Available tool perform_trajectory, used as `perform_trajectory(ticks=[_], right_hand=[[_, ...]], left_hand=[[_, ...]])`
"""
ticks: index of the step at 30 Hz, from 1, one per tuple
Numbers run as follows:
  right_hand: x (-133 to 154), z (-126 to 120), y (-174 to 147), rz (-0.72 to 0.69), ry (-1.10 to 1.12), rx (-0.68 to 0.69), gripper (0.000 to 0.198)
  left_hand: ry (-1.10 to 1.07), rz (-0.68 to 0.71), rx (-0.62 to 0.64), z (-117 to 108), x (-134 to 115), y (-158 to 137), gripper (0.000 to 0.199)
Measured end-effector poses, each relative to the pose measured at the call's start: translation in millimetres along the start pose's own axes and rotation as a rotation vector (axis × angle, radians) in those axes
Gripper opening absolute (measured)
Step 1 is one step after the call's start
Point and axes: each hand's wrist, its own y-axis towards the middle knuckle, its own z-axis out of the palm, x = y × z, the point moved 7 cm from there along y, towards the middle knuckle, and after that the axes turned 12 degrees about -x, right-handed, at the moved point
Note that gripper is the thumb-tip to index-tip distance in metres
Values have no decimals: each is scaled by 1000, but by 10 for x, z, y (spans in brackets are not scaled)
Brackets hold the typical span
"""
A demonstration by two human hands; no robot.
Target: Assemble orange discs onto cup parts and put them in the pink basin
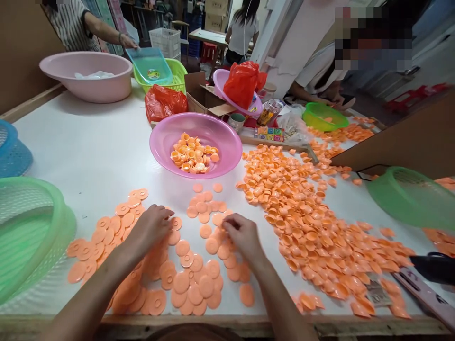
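My left hand (154,225) is over the flat orange plastic discs (106,234) on the left, fingers slightly apart and bent. Its fingertips are next to a disc with a small ring in its middle (176,223). My right hand (245,237) has its fingers curled together at the edge of a middle group of discs (212,245); what they pinch, if anything, is hidden. Ahead of both hands stands a pink bowl (159,142) holding small orange cup-shaped pieces (190,154). A large heap of orange cup-like pieces (302,222) spreads to the right.
Green baskets stand at left (64,222) and right (394,199), near a blue basket (16,151). A pink basin (95,87), red bags (165,104) and a cardboard box (197,94) are farther back. A person's hand (128,41) holds a teal tray (151,64). Another person works at right.
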Motion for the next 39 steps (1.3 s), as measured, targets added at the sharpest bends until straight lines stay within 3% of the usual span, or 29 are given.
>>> perform_trajectory(ticks=[4, 8, 12, 16, 18, 23, 27, 29, 32, 34, 36, 39], right_hand=[[271, 825, -115, 37, 68, 203, 8], [356, 1185, -134, -4, -31, 250, 14], [412, 1269, -109, -94, -186, 231, 17], [453, 1292, -104, -136, -248, 256, 18], [465, 1287, -107, -146, -262, 261, 19], [498, 1313, -182, -204, -284, 257, 19], [480, 1364, -260, -173, -227, 204, 16], [469, 1356, -259, -181, -151, 251, 16], [402, 987, -129, -233, -40, 256, 19], [244, 374, 45, -243, -80, 24, 23], [34, -343, 179, -270, -299, -279, 27], [-321, -1023, 324, -246, -696, -421, 29]], left_hand=[[40, -3, 51, 293, 128, -146, 14], [-41, -57, 24, 384, 78, -122, 13], [-103, -98, 43, 341, 88, -102, 16], [-346, -259, 97, 278, 141, -32, 21], [-363, -300, 77, 272, 127, 16, 16], [-343, -343, 44, 404, 105, -17, 11], [-393, -323, -33, 437, 159, -105, 17], [-348, -297, -41, 411, 154, -126, 17], [-338, -343, -14, 267, 86, -132, 17], [-419, -402, -60, 26, -20, -59, 16], [-499, -387, -221, -348, -183, 149, 14], [-554, -251, -480, -900, -430, 603, 13]])
